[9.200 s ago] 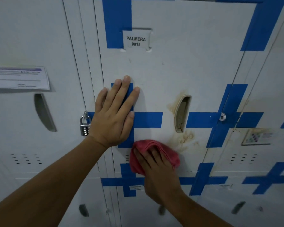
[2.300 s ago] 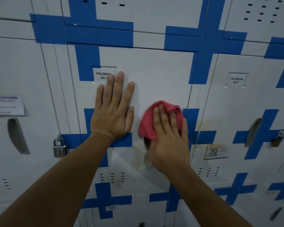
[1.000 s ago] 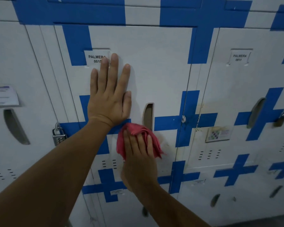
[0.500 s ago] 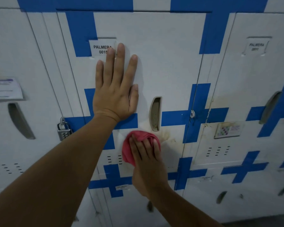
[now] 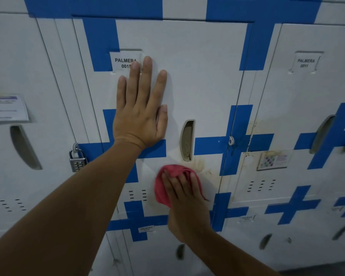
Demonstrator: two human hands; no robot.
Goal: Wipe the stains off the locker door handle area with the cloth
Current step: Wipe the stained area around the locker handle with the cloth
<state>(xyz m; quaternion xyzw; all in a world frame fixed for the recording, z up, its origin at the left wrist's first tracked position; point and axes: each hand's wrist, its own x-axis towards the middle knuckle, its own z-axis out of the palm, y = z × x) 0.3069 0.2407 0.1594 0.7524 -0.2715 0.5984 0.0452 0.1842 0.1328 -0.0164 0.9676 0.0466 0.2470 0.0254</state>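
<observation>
The white locker door (image 5: 197, 76) with blue tape crosses carries a label PALMERA 0015 (image 5: 124, 62). Its recessed handle slot (image 5: 187, 140) sits mid-door, with brownish stains (image 5: 205, 168) below and to the right of it. My right hand (image 5: 185, 200) presses a bunched pink cloth (image 5: 161, 188) flat against the door just below the handle slot, left of the stains. My left hand (image 5: 141, 108) lies flat with fingers spread on the door, left of the handle, holding nothing.
A silver combination padlock (image 5: 77, 161) hangs on the latch at the left. The neighbouring locker at the right has its own label (image 5: 305, 62), handle (image 5: 323, 132) and a small sticker (image 5: 273, 160). A paper notice (image 5: 7, 108) is on the left locker.
Over the last second my right hand with the cloth stays just below the handle slot, shifting slightly right. Earlier it rubbed over the handle itself. My left hand stays pressed on the door.
</observation>
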